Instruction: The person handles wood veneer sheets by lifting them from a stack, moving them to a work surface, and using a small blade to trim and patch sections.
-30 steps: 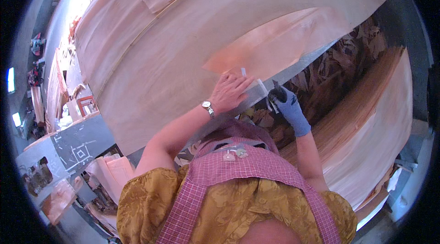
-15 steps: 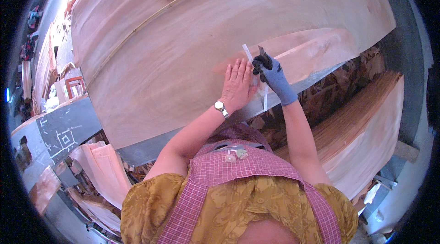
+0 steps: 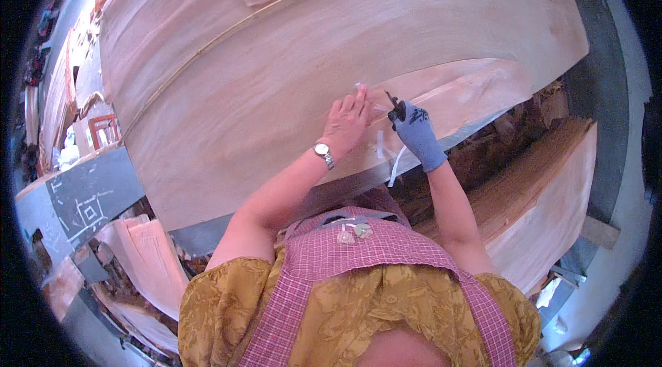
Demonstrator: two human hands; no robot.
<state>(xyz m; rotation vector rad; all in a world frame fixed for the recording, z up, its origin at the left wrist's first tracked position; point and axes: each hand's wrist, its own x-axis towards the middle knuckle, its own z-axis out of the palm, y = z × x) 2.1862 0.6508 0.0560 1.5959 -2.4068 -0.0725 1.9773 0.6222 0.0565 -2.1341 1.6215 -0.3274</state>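
Note:
My bare left hand (image 3: 346, 121) rests on a large thin wood veneer sheet (image 3: 241, 115), fingers stretched out and pressing down. Its fingertips touch a short whitish tape strip (image 3: 359, 85). My right hand (image 3: 416, 134), in a blue-grey glove with dark fingertips, is closed around a dark, narrow knife-like tool (image 3: 392, 99), just right of my left hand. A lighter veneer piece (image 3: 469, 87) lies along the sheet's near right edge. Another tape strip (image 3: 380, 145) lies between my wrists, and a white strip (image 3: 396, 167) hangs below the glove. The tool's grip is hidden in the glove.
A thin pale rod (image 3: 227, 34) curves across the sheet farther away. To the right stands a thick stack of veneer (image 3: 531, 181) beyond a dark gap with scraps. A grey board with chalk marks (image 3: 89, 194) and loose veneer pieces (image 3: 145, 260) are at left.
My left hand has slid slightly left, its fingers drawn over the tape strip. My right hand with the tool has lowered toward me, and a tape strip between my wrists shows more plainly.

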